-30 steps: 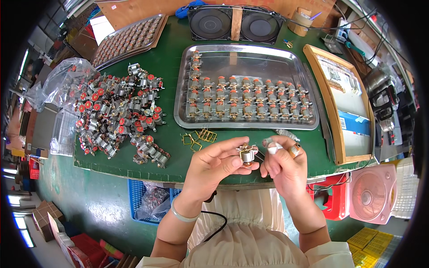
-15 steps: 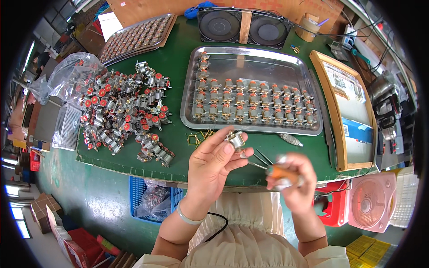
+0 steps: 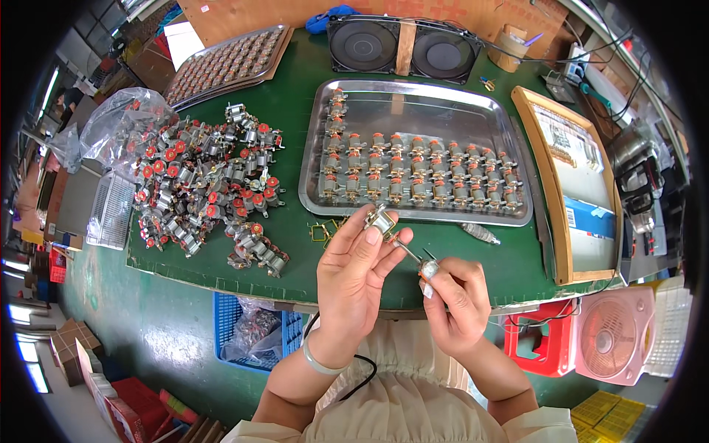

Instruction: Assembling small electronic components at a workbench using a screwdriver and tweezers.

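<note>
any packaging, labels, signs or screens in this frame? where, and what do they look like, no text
Framed printed sheet: right of the metal tray, wooden frame, white with a blue band.
Clear plastic bag: far left of the mat, crumpled.
Cardboard boxes: floor, lower left, brown.
No screens visible.

Both forearms rise from the lower edge, bare below rolled pale sleeves. The left hand (image 3: pixel 354 277) is raised, palm toward the right, fingers and thumb pinched together at the tips; a pale band circles its wrist. The right hand (image 3: pixel 454 303) sits lower and just beside it, fingers curled in a closed grip.
</note>
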The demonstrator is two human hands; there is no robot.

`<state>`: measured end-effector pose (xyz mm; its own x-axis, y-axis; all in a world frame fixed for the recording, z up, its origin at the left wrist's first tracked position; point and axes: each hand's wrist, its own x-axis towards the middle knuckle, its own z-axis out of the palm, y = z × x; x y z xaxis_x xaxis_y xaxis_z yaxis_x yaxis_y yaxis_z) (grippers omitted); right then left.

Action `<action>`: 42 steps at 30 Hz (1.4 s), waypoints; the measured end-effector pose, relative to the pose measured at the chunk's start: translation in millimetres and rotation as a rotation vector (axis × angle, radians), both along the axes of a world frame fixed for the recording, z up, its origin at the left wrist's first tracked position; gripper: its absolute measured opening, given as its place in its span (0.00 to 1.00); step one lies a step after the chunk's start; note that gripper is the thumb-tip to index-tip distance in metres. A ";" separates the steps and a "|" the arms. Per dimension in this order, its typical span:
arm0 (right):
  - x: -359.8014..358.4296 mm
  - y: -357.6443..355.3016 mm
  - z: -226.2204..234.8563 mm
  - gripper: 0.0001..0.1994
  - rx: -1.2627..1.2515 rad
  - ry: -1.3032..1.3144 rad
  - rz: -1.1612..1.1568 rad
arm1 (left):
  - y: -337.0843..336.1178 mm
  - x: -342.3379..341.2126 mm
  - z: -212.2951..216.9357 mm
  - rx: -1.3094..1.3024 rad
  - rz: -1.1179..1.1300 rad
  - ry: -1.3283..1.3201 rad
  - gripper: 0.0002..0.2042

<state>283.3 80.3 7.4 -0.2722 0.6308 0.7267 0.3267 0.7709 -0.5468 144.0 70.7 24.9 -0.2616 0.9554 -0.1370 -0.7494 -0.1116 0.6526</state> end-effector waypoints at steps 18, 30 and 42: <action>-4.6 -7.3 7.1 0.18 -1.065 0.570 0.344 | 2.7 -2.2 -6.5 0.070 0.007 0.118 0.18; 13.1 4.5 14.4 0.20 -1.460 0.511 0.547 | -2.8 -7.7 -2.1 0.175 -0.100 0.127 0.15; 11.6 1.5 11.8 0.17 -1.432 0.495 0.641 | -2.4 -16.7 -11.7 0.169 -0.151 0.155 0.13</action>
<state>294.8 81.9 19.2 -0.6706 0.7077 -0.2225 -0.2397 -0.4905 -0.8378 127.3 68.3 13.2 -0.1198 0.9911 0.0582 -0.6587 -0.1232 0.7422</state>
